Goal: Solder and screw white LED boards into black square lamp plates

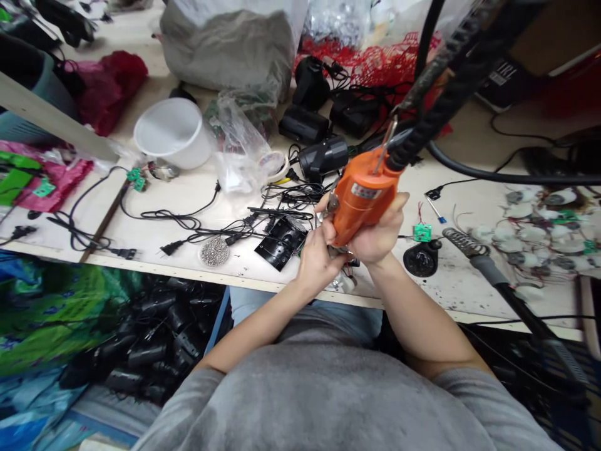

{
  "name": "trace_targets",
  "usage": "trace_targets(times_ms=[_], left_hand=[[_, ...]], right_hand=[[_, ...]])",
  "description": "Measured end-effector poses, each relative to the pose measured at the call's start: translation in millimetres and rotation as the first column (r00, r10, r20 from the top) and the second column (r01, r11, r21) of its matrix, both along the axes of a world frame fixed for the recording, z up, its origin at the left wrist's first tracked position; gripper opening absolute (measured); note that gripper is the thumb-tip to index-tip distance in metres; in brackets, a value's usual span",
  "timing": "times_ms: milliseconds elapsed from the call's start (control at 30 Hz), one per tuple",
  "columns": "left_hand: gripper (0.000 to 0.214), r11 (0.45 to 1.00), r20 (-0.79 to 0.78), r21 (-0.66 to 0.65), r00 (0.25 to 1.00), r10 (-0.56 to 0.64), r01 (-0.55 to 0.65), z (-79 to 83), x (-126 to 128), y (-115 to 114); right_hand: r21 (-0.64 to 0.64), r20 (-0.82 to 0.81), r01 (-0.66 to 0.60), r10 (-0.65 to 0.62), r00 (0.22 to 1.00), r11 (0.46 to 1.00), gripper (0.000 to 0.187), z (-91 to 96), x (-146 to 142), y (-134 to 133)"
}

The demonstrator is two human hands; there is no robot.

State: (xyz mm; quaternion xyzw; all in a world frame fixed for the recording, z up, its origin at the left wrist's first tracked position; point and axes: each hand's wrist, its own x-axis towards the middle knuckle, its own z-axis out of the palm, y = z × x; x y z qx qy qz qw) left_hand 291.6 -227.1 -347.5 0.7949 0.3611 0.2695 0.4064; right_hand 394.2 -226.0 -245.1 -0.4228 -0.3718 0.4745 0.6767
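Note:
My right hand (pixel 379 235) is wrapped round an orange electric screwdriver (pixel 359 194) that hangs from a black coiled cable (pixel 451 81) and points down at the bench edge. My left hand (pixel 317 254) is closed just under the tool's tip, fingers pinched on a small part that the tool and hand mostly hide. A black plastic housing piece (pixel 280 243) lies on the bench just left of my left hand. A small round dish of screws (pixel 215 252) sits further left.
A white bowl (pixel 173 131), clear plastic bags (pixel 241 147), black housings (pixel 323 156) and tangled black leads (pixel 178 219) lie behind. A soldering iron (pixel 474 254) and several white round parts (pixel 530 232) are at the right. Under the bench lies a pile of black housings (pixel 154 338).

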Motion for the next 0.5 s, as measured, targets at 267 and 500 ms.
trace_targets(times_ms=[267, 500], left_hand=[[0.039, 0.98, 0.018, 0.166, 0.994, -0.112, 0.108, 1.7, -3.7, 5.2], [0.033, 0.949, 0.0, 0.257, 0.982, -0.188, 0.182, 0.9, -6.6, 11.1]], right_hand=[[0.198, 0.007, 0.223, -0.228, 0.974, 0.955, 0.078, 13.3, 21.8, -37.6], [0.202, 0.035, 0.175, -0.186, 0.982, 0.963, 0.087, -0.9, 32.7, -44.2]])
